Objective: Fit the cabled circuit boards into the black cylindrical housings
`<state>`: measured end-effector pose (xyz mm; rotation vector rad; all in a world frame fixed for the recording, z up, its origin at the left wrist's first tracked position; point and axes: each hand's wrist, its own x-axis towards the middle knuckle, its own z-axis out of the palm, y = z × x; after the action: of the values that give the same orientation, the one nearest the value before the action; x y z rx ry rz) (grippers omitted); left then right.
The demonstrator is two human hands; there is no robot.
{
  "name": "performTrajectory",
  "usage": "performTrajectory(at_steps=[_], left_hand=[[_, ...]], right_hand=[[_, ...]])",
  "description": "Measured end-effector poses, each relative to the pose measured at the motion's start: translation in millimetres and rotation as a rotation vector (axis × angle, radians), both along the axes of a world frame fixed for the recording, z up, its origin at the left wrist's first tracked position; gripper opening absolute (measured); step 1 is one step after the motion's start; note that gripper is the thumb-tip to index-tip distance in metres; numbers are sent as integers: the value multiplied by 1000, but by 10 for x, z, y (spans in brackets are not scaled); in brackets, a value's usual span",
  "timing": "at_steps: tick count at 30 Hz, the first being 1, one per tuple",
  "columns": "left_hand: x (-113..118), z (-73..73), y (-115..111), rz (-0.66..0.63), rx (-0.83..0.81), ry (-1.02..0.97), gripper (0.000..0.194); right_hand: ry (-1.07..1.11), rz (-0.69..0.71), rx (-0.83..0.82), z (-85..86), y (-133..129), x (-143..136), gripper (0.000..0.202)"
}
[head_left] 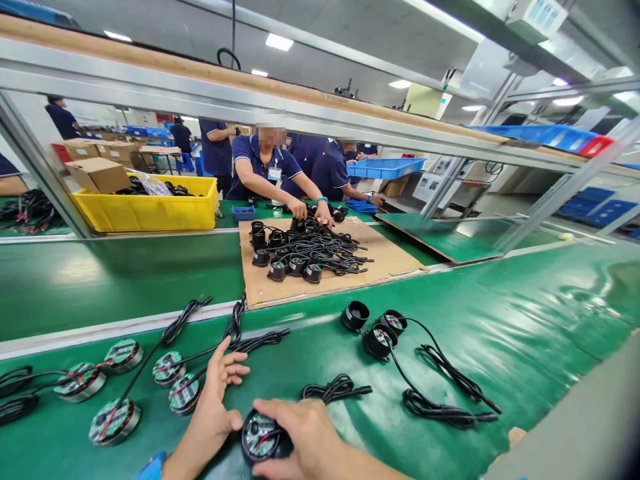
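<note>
My right hand (300, 437) grips a round black housing (260, 437) at the bottom centre, its thumb and fingers around the rim. Inside the housing a green circuit board with red and black wires shows. Just left of it, my left hand (217, 393) is raised with fingers spread, holding nothing. Several round metal parts with green boards, one of them a motor-like part (115, 421), lie on the green mat to the left with black cables. A bundled black cable (335, 389) rests beyond my right hand.
Three black housings (355, 316), two with cables, stand to the right on the green mat (540, 320). Ahead, a cardboard sheet (390, 257) bears many cabled housings, handled by a person across the bench. A yellow bin (150, 212) stands back left; a metal-framed shelf (300, 110) crosses above.
</note>
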<state>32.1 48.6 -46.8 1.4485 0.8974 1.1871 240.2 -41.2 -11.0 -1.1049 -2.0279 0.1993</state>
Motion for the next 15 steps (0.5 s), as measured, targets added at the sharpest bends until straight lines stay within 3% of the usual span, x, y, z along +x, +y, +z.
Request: performTrajectory(at_steps=[4, 8, 15], left_hand=[[12, -45, 71, 65, -51, -100, 132], [52, -102, 117, 87, -74, -132, 127], [45, -65, 66, 65, -73, -108, 116]], right_hand=[[-38, -48, -1, -79, 35, 14, 85], [-60, 44, 9, -165, 33, 27, 77], [-54, -12, 111, -91, -29, 19, 75]])
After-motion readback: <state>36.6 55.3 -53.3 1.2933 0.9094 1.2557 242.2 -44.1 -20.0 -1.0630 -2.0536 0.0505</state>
